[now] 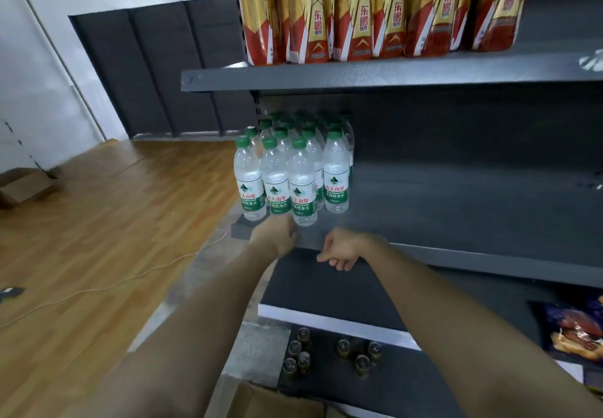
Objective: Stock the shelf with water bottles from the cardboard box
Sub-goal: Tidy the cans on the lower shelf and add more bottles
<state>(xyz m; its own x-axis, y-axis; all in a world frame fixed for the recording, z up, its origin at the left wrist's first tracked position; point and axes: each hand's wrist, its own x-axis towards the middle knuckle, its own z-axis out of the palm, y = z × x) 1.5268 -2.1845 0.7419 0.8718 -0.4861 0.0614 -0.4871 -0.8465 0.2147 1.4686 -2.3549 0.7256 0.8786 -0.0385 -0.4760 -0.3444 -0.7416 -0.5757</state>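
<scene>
**Squaring up the front row of water**

The left hand point(275, 234) reaches the foot of the clear plastic water bottles with green caps and labels point(295, 169), grouped at the left end of the dark grey metal shelf point(456, 221). Its fingers are hidden behind the hand, so I cannot tell their grip. The right hand point(341, 251), at 3 o'clock from the left, hangs loosely curled at the shelf lip, holding nothing. The brown cardboard box point(274, 401) lies at 6 o'clock, low in view. To finish well, nudge bases flush, labels forward, then fill rightward.
</scene>
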